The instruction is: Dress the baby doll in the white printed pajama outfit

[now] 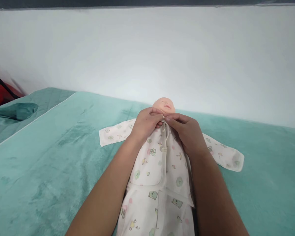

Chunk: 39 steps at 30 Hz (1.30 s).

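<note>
A baby doll (163, 105) lies on its back on a teal blanket (51, 157), head away from me. It wears a white printed baby garment (159, 177) with a row of snaps down the front and sleeves spread to both sides. My left hand (145, 124) pinches the left edge of the garment's neckline just under the doll's chin. My right hand (186, 131) pinches the right edge of the same neckline. The fingertips of both hands meet at the top snap.
A white wall (147, 55) rises right behind the doll. At the far left lie a darker teal quilted cover (19, 111) and a red and black object (0, 91).
</note>
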### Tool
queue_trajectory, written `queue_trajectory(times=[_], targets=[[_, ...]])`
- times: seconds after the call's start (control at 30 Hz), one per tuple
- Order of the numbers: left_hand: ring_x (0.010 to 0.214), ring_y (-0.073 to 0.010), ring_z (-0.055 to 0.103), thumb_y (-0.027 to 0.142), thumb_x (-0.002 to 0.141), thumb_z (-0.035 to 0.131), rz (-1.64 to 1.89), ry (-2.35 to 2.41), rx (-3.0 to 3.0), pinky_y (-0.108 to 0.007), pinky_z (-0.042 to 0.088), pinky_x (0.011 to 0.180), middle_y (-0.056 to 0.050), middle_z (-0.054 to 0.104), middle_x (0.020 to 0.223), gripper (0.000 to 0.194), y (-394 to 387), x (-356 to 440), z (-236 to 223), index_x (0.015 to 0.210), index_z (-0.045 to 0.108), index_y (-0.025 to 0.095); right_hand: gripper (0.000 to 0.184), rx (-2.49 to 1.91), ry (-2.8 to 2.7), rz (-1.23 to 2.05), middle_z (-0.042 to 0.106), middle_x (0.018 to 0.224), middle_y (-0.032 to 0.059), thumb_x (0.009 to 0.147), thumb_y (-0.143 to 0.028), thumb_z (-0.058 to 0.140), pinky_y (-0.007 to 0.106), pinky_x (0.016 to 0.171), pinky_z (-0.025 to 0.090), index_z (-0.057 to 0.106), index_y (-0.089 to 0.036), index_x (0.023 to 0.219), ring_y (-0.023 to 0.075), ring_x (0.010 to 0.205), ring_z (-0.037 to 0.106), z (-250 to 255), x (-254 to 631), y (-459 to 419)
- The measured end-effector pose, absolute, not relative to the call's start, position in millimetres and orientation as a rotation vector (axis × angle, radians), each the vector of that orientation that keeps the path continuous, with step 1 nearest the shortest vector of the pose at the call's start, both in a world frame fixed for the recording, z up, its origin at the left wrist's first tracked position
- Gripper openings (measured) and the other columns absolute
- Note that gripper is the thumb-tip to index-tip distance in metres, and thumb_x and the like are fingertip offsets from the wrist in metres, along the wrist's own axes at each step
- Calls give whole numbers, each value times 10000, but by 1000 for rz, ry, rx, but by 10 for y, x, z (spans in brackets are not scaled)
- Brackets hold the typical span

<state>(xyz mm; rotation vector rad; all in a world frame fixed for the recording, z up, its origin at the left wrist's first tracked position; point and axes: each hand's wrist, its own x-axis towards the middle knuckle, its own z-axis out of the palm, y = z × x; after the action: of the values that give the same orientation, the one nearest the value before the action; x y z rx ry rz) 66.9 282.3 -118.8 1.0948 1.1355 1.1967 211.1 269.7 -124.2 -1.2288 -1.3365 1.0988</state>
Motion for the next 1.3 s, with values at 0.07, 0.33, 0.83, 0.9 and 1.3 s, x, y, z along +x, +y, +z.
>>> queue_trajectory(times=[0.07, 0.33, 0.83, 0.9, 1.3], targets=[[576, -74, 526, 118, 660, 608, 1213, 1148, 1090, -199, 415, 537, 13, 590, 657, 166, 2821, 680, -1187, 819, 624, 165, 234, -1243, -1287, 1132, 729, 893, 36, 738, -355, 717, 337, 745, 492, 731, -213, 924, 192, 820, 645, -1270, 2111, 2710], [544, -75, 498, 86, 614, 587, 1258, 1178, 1088, -206, 396, 504, 41, 558, 641, 259, 2804, 693, -1179, 854, 598, 182, 307, -1462, -1472, 861, 686, 930, 28, 710, -360, 694, 327, 731, 455, 699, -235, 991, 192, 830, 613, -1221, 2048, 2704], [612, -99, 563, 141, 633, 602, 1232, 1296, 1269, -231, 441, 555, 2, 640, 805, 284, 2835, 643, -1248, 911, 590, 201, 282, -1389, -1484, 894, 663, 896, 14, 731, -365, 700, 320, 744, 445, 678, -211, 966, 167, 812, 579, -1262, 2087, 2737], [598, -95, 553, 138, 639, 607, 1235, 1271, 1237, -226, 436, 549, 7, 626, 776, 284, 2823, 635, -1234, 916, 577, 197, 263, -1380, -1496, 905, 647, 849, 2, 737, -343, 692, 315, 729, 443, 685, -214, 966, 159, 785, 573, -1266, 2099, 2745], [690, -121, 575, 219, 731, 618, 1132, 1403, 1526, -246, 443, 653, -11, 659, 783, 108, 2805, 599, -1191, 821, 671, 193, 232, -1322, -1521, 960, 681, 890, 7, 735, -237, 657, 317, 762, 462, 704, -231, 962, 165, 832, 610, -1309, 2194, 2794]])
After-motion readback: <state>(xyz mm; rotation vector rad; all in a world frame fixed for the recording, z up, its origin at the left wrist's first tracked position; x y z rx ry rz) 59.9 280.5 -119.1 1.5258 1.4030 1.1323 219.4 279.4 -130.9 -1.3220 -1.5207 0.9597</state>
